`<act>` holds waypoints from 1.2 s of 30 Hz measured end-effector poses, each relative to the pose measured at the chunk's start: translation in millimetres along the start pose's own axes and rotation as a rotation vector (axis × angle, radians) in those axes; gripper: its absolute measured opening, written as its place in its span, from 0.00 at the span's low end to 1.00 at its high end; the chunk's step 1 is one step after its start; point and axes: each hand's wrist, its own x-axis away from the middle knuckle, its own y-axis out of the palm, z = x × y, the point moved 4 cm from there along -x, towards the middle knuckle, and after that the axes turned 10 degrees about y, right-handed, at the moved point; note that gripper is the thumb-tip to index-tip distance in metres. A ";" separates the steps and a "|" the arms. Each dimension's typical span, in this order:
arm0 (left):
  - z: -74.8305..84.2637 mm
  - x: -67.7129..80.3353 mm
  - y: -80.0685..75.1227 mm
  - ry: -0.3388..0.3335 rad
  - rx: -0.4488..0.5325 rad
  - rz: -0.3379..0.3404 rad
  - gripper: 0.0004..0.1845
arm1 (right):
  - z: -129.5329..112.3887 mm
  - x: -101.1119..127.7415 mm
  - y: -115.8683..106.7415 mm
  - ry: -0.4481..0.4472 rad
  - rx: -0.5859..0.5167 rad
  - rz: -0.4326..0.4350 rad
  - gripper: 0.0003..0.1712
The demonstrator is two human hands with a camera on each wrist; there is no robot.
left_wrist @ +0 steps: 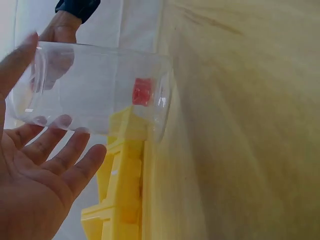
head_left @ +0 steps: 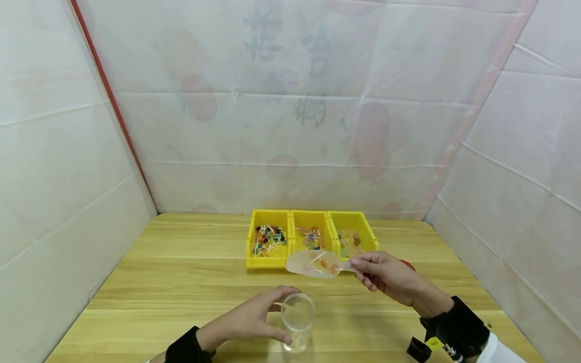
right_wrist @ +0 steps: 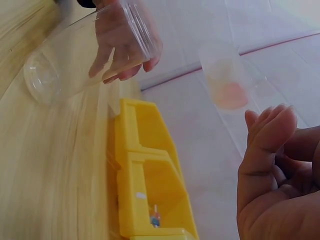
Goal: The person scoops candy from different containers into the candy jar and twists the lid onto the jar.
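In the head view, my right hand (head_left: 386, 275) pinches the handle of a translucent scoop (head_left: 299, 263), level above the table in front of the yellow bins. Orange and reddish pieces and a white stick lie in it; they look like small lollipops. My left hand (head_left: 258, 317) curves round a clear plastic jar (head_left: 297, 322) standing without a lid on the table, thumb low on its side. The left wrist view shows the jar (left_wrist: 95, 85) between the thumb and fingers of the left hand (left_wrist: 45, 170). The scoop (right_wrist: 225, 80) is blurred in the right wrist view.
Three joined yellow bins (head_left: 269, 263) at the back of the table hold small coloured lollipops or beads. Behind the right hand a red edge (head_left: 407, 263) shows. A small black object (head_left: 418, 349) is near the right wrist. White sheets (head_left: 290, 141) enclose the wooden table (head_left: 181, 282).
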 end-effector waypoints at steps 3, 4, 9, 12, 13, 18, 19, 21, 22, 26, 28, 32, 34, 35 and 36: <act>-0.2 -0.6 -0.4 0.003 -0.057 0.022 0.39 | -0.1 0.4 1.7 0.004 0.009 -0.023 0.18; 0.1 -0.6 -1.3 0.002 -0.073 0.028 0.39 | -0.1 0.4 2.4 0.005 0.011 -0.033 0.18; 2.5 -0.1 -6.3 -0.010 -0.122 0.036 0.38 | 0.8 0.1 5.6 0.014 0.009 -0.087 0.17; 3.8 0.5 -8.4 -0.025 -0.139 0.038 0.36 | 1.4 -0.1 6.0 0.023 0.024 -0.103 0.18; 4.1 0.9 -9.0 -0.030 -0.142 0.039 0.35 | 1.5 0.0 5.9 0.026 0.033 -0.105 0.18; 3.8 3.5 -11.5 -0.072 -0.118 0.046 0.34 | 0.1 1.0 5.7 0.034 0.083 -0.117 0.18; 3.6 3.8 -11.9 -0.075 -0.109 0.046 0.34 | -0.5 1.4 5.7 0.034 0.089 -0.120 0.18; 3.4 4.0 -12.9 -0.073 -0.093 0.045 0.34 | -1.9 2.1 5.5 0.034 0.102 -0.122 0.17; 3.2 4.1 -13.2 -0.070 -0.083 0.044 0.34 | -2.7 2.5 5.2 0.033 0.109 -0.122 0.17; 3.2 4.8 -14.7 -0.057 -0.057 0.035 0.35 | -6.0 3.8 4.3 0.038 0.146 -0.127 0.17; 3.0 5.3 -15.1 -0.059 -0.055 0.031 0.36 | -7.9 4.2 4.2 0.040 0.168 -0.131 0.17; 3.2 5.8 -15.8 -0.072 -0.046 0.024 0.35 | -12.5 4.5 5.6 0.048 0.211 -0.141 0.17; 4.2 5.9 -16.2 -0.078 -0.043 0.018 0.35 | -15.1 4.4 6.7 0.056 0.231 -0.142 0.17; 4.8 6.0 -16.5 -0.080 -0.043 0.015 0.36 | -16.4 4.4 7.4 0.060 0.240 -0.140 0.17; 5.5 6.2 -16.8 -0.078 -0.047 0.012 0.36 | -17.7 4.5 7.9 0.064 0.248 -0.138 0.17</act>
